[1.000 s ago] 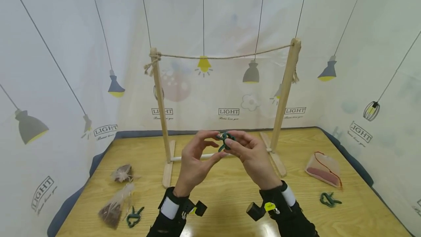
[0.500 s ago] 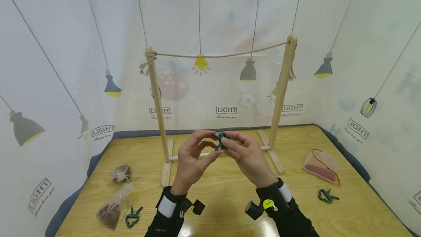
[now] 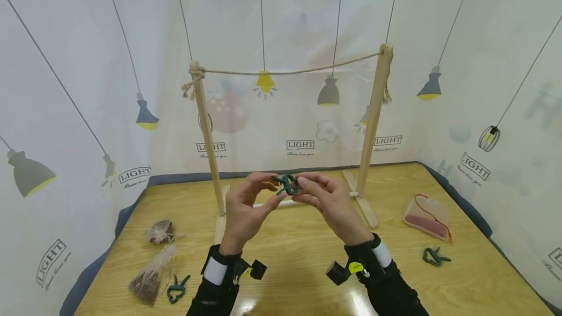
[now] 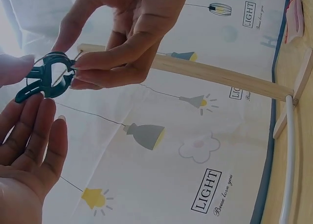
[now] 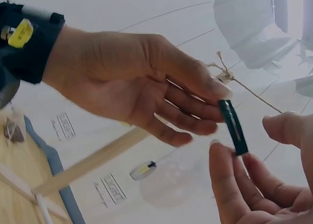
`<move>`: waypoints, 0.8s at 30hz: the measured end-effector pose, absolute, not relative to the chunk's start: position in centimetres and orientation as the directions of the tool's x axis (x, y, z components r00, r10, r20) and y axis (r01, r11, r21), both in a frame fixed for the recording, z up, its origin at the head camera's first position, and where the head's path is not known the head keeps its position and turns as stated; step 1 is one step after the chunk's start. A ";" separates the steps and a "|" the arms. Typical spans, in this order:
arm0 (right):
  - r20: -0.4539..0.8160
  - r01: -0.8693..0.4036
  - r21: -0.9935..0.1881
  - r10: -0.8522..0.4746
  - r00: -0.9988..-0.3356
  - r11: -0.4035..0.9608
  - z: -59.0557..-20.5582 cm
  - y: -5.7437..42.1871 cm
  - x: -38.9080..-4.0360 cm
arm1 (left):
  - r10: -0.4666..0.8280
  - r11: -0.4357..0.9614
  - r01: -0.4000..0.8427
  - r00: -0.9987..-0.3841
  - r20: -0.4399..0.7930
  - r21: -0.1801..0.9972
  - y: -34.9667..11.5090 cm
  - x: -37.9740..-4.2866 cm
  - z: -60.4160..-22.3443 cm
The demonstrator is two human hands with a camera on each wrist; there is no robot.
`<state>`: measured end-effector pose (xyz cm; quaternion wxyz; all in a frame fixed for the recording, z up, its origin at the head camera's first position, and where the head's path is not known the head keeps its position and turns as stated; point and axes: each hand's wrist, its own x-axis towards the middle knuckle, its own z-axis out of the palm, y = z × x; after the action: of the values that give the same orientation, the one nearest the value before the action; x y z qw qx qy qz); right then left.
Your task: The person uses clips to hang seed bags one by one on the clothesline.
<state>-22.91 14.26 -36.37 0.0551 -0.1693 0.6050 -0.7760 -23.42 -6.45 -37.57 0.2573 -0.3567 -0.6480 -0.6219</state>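
Note:
Ahead of me, above the table, both hands hold one dark green plastic plant clip (image 3: 287, 185). My left hand (image 3: 246, 208) pinches its two handles, thumb on one and fingertips on the other. At the clip's rounded end, my right hand (image 3: 333, 204) pinches it between thumb and fingers. The left wrist view shows the clip (image 4: 48, 79) from the side, with its ring-like opening. Edge-on in the right wrist view, the clip (image 5: 234, 128) spans the two hands' fingertips.
Behind the hands stands a wooden frame (image 3: 373, 121) with a twine rope (image 3: 290, 72) strung across. Two tied mesh bags (image 3: 147, 277) and a green clip (image 3: 177, 289) lie left. At right lie a red-corded pouch (image 3: 427, 218) and another clip (image 3: 435, 256).
The clip has turned in the fingers and shifted a little left with the left hand. My right hand's grip has moved to the clip's right side. The head view has drifted slightly.

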 end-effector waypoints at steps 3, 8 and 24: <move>0.189 -0.141 -0.972 -0.277 -0.942 -0.186 -36.2 14.8 -23.1 | 0.114 -0.027 0.784 -0.614 0.781 0.620 -7.0 -23.6 -37.4; 0.234 -0.227 -0.972 -0.222 -0.947 -0.058 -35.9 16.1 -23.6 | 0.076 -0.040 0.788 -0.611 0.788 0.615 -8.0 -23.8 -37.3; 0.393 -0.312 -0.880 0.182 -0.901 0.358 -36.5 23.4 -26.1 | 0.028 -0.037 0.807 -0.589 0.808 0.589 -9.9 -24.0 -36.7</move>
<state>-26.11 23.44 -36.53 -0.2184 -0.0411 0.7946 -0.5650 -24.00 -9.86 -36.75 0.3055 -0.3351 -0.6230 -0.6373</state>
